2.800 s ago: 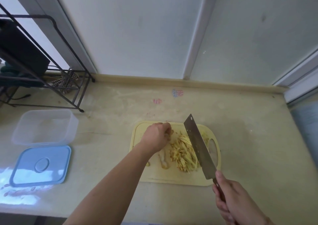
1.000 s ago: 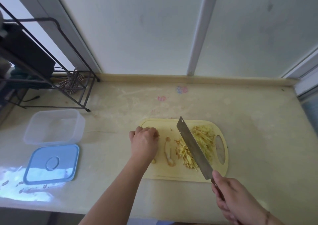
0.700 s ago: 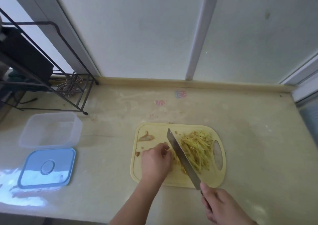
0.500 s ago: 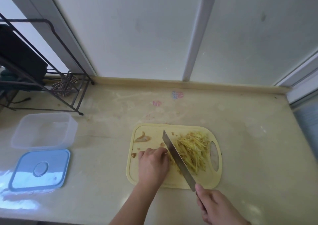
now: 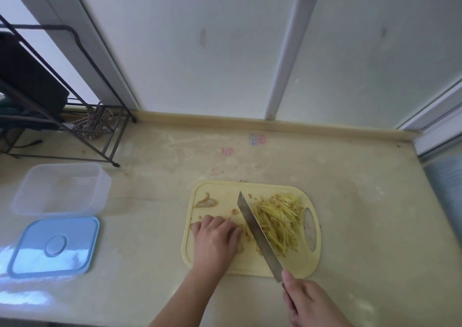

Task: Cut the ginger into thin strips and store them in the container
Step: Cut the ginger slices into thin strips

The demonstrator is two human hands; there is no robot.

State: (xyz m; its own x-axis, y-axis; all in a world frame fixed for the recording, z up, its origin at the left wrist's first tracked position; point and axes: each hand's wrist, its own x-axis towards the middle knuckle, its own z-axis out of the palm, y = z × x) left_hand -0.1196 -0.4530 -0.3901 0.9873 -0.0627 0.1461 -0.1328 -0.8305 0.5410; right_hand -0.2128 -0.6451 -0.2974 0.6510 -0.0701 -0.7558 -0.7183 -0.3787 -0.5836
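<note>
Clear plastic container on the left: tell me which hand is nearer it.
Left. The left hand rests on the yellow cutting board, right of the clear plastic container; the right hand is farther right.

Soft daylight glares off the counter (image 5: 22, 299) at lower left; the frame is blurry, edges bowed.

A home kitchen, by the look of it: a worn beige table (image 5: 350, 201) with a raised lip against pale wall panels, a yellow cutting board (image 5: 215, 264) strewn with ginger strips (image 5: 280, 224), a cleaver (image 5: 257, 234), a clear plastic container (image 5: 60, 189) beside its blue lid (image 5: 53, 245), and a dark metal rack (image 5: 75, 116) in the corner.
</note>
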